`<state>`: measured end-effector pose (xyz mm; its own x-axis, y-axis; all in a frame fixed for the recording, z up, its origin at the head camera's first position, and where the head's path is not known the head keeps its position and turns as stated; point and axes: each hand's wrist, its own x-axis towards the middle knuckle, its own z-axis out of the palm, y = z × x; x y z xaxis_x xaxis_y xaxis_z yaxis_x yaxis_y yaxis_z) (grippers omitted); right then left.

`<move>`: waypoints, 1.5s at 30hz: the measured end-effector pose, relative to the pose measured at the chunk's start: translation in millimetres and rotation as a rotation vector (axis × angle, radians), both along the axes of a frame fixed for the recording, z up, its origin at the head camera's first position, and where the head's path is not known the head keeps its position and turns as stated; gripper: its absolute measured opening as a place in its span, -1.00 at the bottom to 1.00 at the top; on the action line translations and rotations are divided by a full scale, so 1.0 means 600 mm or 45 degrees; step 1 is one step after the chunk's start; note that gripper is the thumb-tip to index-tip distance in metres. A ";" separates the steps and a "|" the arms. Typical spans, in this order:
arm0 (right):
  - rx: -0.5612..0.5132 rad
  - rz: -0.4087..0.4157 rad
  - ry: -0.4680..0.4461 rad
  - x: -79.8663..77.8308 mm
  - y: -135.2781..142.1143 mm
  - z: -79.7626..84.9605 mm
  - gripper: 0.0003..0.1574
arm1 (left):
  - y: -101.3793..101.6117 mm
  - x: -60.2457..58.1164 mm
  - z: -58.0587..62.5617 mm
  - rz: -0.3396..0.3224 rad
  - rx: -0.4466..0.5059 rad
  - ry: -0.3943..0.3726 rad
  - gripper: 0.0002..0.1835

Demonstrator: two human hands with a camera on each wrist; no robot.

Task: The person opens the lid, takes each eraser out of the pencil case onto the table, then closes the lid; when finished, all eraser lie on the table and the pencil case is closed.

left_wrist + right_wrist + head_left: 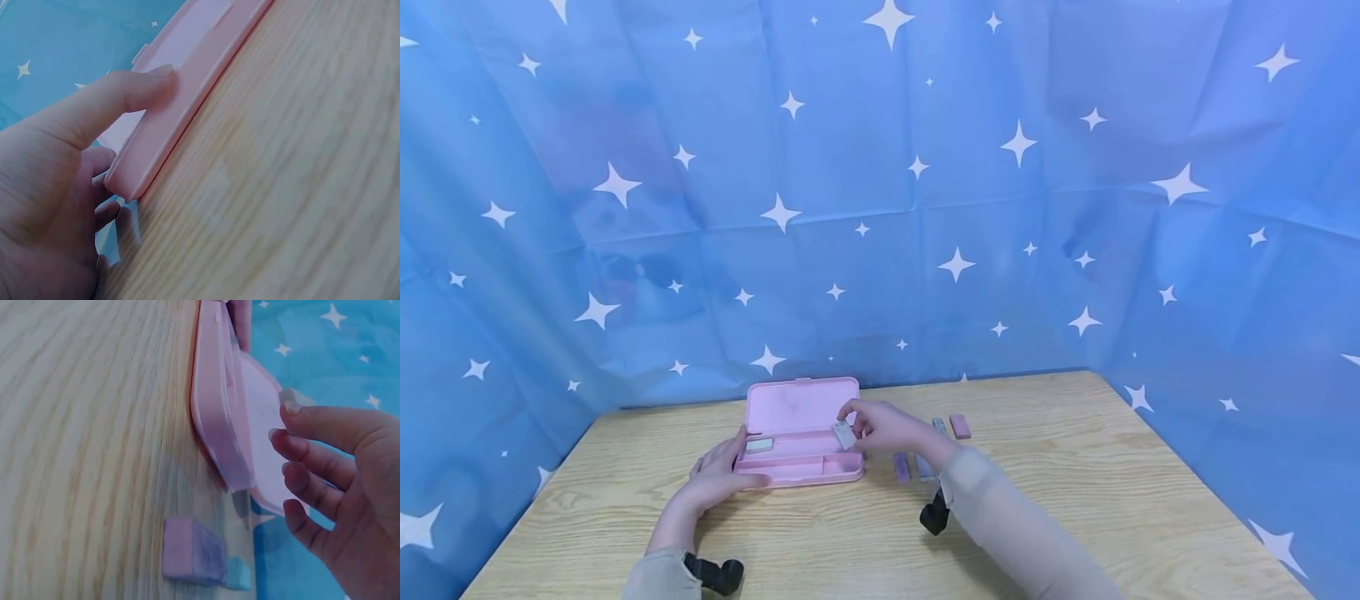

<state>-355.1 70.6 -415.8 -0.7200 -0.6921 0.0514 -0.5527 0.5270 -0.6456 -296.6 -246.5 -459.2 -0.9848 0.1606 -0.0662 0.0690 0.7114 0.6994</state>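
An opened pink pencil case (805,482) lies on the table with its lid tilted up at the back. My left hand (715,475) grips its left end, thumb (150,87) on the front wall and fingers round the side. My right hand (887,429) pinches a small pale eraser (843,434) between thumb and fingertips, above the right part of the case. In the right wrist view that eraser (297,397) is partly hidden by the fingers. Another pale eraser (759,445) lies inside the case's back compartment, at the left.
Right of the case lie a purple eraser (902,467), a grey-blue one (925,468) partly under the right forearm, a pale blue-green one (939,425) and a pink one (960,427). A blue starry cloth (850,275) hangs behind the wooden table (820,542).
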 end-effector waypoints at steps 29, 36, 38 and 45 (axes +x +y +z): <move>-0.038 -0.103 0.042 0.018 0.100 0.008 -0.49 | -0.001 -0.008 -0.010 -0.008 -0.018 -0.005 0.26; -0.075 -0.145 0.048 0.029 0.131 0.006 -0.53 | -0.008 -0.009 -0.012 -0.011 -0.029 -0.018 0.26; -0.089 -0.156 0.051 0.034 0.143 0.005 -0.52 | -0.007 -0.010 -0.012 -0.014 -0.034 -0.021 0.26; -0.099 -0.215 0.010 0.050 0.183 -0.006 -0.49 | -0.007 -0.010 -0.014 -0.016 -0.048 -0.012 0.26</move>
